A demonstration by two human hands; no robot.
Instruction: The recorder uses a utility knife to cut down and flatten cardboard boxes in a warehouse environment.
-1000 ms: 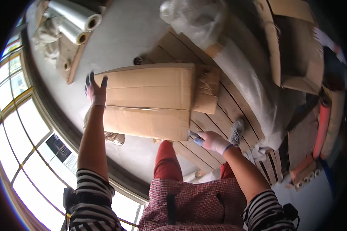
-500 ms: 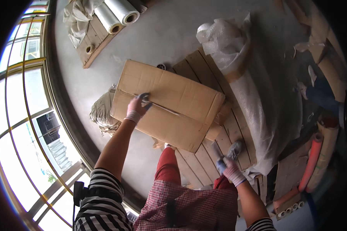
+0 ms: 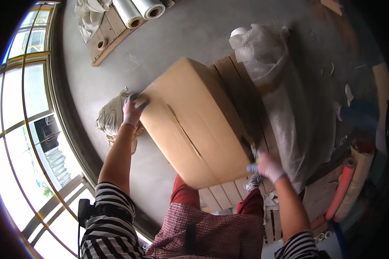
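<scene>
A large brown cardboard box (image 3: 190, 125) lies tilted and turned in front of me, its long seam slit partly open and one side face showing on the right. At its left corner my left hand (image 3: 134, 110), in a pale glove with dark fingertips, is closed on the edge. A small greyish thing shows by those fingers, too blurred to name. My right hand (image 3: 269, 167), gloved alike, is at the box's lower right corner, thumb against the cardboard. Its fingers are curled round something grey and dark, smeared by motion.
Under the box is a slatted wooden pallet (image 3: 229, 194). Bubble wrap (image 3: 285, 121) covers a long bundle on the right. A grey wrapped sack (image 3: 110, 118) sits at left. Film rolls (image 3: 147, 8) lie on another pallet; a red roll (image 3: 341, 190) leans at right. A person's legs (image 3: 361, 114) show at far right.
The box has turned clockwise and tipped, bringing its right side face into view. My left hand has moved from its top to the left corner; my right hand has risen to the lower right corner.
</scene>
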